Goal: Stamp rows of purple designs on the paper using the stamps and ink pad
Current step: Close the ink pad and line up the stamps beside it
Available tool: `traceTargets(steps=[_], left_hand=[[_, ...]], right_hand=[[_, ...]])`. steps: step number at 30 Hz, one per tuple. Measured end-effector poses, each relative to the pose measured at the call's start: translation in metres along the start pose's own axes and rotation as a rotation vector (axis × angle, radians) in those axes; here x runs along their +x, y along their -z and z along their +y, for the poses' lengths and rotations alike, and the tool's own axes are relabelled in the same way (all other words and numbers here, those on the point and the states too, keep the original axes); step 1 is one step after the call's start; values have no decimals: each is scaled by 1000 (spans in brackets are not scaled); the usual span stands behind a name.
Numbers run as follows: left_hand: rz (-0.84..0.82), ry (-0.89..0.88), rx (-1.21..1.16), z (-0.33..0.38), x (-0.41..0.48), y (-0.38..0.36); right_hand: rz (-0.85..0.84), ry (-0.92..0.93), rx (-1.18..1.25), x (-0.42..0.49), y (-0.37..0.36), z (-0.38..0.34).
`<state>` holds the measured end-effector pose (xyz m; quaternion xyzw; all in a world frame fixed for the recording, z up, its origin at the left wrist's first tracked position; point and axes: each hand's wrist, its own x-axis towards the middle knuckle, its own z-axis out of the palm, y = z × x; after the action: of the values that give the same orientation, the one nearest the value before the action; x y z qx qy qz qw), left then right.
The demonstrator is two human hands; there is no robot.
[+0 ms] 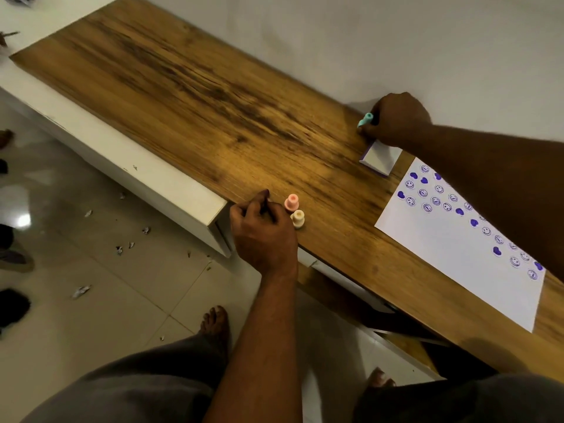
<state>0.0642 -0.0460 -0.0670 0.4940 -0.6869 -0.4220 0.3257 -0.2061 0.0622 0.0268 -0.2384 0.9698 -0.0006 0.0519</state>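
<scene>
Wood-grain tabletop (183, 102) against a white wall (366, 41); right grip (396, 120) clamped on teal stamp (365, 120); left grip (262, 233) curled, empty.

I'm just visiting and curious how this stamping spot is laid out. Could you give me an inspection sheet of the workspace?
Surface: wooden tabletop set against a white wall.
Job's things: paper with purple hearts and smiley faces on its wall side; ink pad off the paper's far corner; pink stamp and cream stamp upright, side by side near the front edge.
Clutter: small scraps on the floor.
Grippers: right hand grips a teal stamp by the ink pad; left hand is curled beside the two stamps, and it is unclear whether it holds anything.
Cables: nothing seen.
Surroundings: pale tiles, a bare foot.
</scene>
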Motion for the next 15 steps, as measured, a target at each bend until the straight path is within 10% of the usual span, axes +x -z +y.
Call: traceTargets(steps=[8,15], left_hand=[[-12,-18,3,-1,1,1],[-17,-36,-21,-2,0,0]], right_hand=[[252,280,170,-26,18,-25],[-325,940,89,-54,8,-90]])
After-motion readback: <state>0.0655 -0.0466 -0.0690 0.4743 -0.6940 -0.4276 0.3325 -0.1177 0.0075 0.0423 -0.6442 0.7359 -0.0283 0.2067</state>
